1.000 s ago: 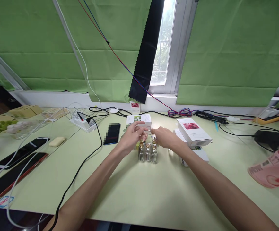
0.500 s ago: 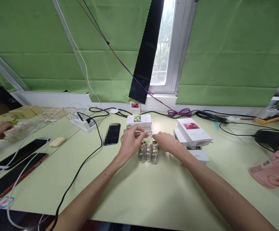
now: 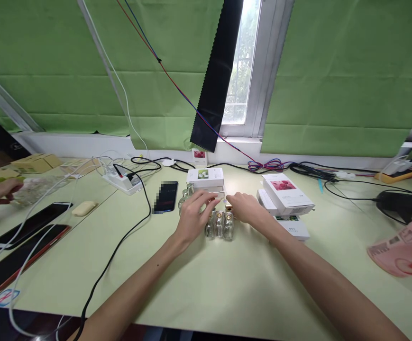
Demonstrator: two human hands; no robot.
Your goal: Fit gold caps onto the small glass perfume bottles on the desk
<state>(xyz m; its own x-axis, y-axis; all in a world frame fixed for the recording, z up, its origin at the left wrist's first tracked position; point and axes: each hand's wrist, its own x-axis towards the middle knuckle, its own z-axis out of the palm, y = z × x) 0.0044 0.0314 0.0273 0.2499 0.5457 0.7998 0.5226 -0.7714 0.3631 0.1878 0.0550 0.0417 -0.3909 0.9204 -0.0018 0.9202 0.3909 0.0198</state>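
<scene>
L hand [image 3: 192, 214] lower than before, R hand [image 3: 247, 208] nr bottles [image 3: 219, 227]

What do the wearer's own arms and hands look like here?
Left hand and right hand are both ungloved. Both forearms are bare, with no sleeve, watch or bracelet showing. The left forearm has one small spot.

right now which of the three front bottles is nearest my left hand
The leftmost bottle: your left hand partly hides its top, while the middle bottle and right bottle sit farther right, tops visible.
</scene>
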